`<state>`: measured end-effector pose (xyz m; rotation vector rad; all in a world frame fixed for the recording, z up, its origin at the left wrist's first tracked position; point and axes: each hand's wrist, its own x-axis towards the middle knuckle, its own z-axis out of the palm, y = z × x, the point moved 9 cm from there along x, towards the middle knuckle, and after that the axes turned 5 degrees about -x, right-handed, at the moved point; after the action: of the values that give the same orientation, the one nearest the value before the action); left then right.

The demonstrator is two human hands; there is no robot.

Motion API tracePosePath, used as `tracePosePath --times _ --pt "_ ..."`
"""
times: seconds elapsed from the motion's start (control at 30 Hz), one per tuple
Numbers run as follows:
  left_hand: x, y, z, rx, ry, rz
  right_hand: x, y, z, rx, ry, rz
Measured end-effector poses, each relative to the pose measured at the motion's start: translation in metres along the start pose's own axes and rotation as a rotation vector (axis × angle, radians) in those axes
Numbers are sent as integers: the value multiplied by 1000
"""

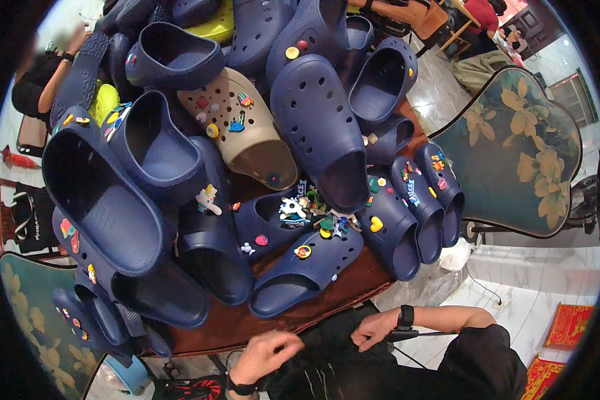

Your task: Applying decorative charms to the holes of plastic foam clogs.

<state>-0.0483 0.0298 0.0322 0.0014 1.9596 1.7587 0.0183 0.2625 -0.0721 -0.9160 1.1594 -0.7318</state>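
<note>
Below the table's front edge, my left hand (265, 359) hovers near my lap, its fingers loosely bent and parted from the thumb, with nothing visible between them. My right hand (373, 331) rests low against my dark clothing, fingertips drawn together; whatever they hold, if anything, is hidden. Nearest to both hands lies a navy clog (308, 270) with a round yellow charm, its open heel toward the left. Behind it, small colourful shoe charms (333, 223) lie heaped beside another navy clog (263, 230). A beige clog (243, 123) with several charms leans in the pile.
Navy clogs crowd the brown-covered table (220, 337), stacked high at the left and back. A row of decorated clogs (390, 227) lines the right edge. Floral-backed chairs (513, 147) flank the table. A blue bin (132, 375) stands at lower left. Other people work behind.
</note>
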Motion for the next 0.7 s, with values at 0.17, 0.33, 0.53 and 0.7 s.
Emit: tracePosePath --times 0.17,0.33,0.53,0.7 --pt "60 57 1 509 268 380 1 -21 -51 -183 243 -68" --pt "92 8 41 738 196 371 1 25 -38 -299 155 98" --pt "74 -14 63 676 180 312 15 54 -25 -400 260 24" --pt "40 -23 61 747 224 343 29 29 -29 -458 328 -138"
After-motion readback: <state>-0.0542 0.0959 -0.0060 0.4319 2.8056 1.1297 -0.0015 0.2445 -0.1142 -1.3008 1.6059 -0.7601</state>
